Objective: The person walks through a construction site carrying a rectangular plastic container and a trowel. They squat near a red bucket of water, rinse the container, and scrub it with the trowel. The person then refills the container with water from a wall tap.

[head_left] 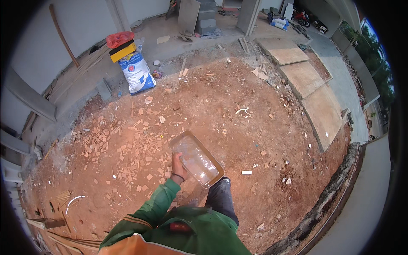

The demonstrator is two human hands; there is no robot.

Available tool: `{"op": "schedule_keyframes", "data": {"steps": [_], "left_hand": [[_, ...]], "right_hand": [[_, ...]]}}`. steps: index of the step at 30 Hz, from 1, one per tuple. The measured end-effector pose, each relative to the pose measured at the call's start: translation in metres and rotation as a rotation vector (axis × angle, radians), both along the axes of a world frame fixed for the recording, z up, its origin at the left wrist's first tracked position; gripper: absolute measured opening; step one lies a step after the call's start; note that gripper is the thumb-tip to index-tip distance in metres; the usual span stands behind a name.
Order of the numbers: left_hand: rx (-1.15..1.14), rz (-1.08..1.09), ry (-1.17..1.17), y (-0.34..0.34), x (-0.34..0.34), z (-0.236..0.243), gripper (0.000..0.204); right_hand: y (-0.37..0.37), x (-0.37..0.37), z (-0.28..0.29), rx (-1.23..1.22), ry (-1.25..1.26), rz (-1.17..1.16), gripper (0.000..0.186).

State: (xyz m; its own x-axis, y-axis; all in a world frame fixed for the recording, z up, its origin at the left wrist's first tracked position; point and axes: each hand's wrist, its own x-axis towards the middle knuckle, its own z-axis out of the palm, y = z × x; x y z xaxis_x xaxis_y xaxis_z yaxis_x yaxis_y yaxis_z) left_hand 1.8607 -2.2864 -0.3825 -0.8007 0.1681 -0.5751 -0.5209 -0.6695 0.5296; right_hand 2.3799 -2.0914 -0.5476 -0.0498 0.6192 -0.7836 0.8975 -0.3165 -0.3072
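My left hand (177,165) is closed on the left long side of a rectangular tan tub (197,143), its arm in a green sleeve. Held at a slant above the dirt, the tub has a raised rim and a smooth inside. Bright glints show on its bottom; whether these come from water or a wet surface I cannot tell. Its near corner overlaps my leg in dark trousers (222,196). My right hand is out of the picture.
Reddish dirt (255,161) strewn with broken tile pieces (131,157) lies around me. A blue-and-white sack (137,74), a yellow-and-black box (122,52) and a red plastic bag (119,39) stand far left. Large slabs (304,78) edge the right. Wood strips (74,241) lie near left.
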Motion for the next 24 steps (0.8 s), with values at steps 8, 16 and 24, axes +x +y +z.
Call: {"op": "schedule_keyframes", "data": {"steps": [8, 16, 24], "left_hand": [[-0.107, 0.024, -0.028, 0.135, -0.179, 0.049, 0.052], [-0.050, 0.121, -0.127, 0.239, -0.396, 0.035, 0.057], [0.083, 0.271, -0.046, 0.335, -0.643, -0.024, 0.042]], "right_hand": [[0.143, -0.218, -0.064, -0.106, 0.005, 0.050, 0.055], [0.529, -0.657, 0.042, 0.515, 0.372, 0.331, 0.034], [0.647, -0.945, 0.139, 0.492, 0.883, 0.222, 0.041]]}}
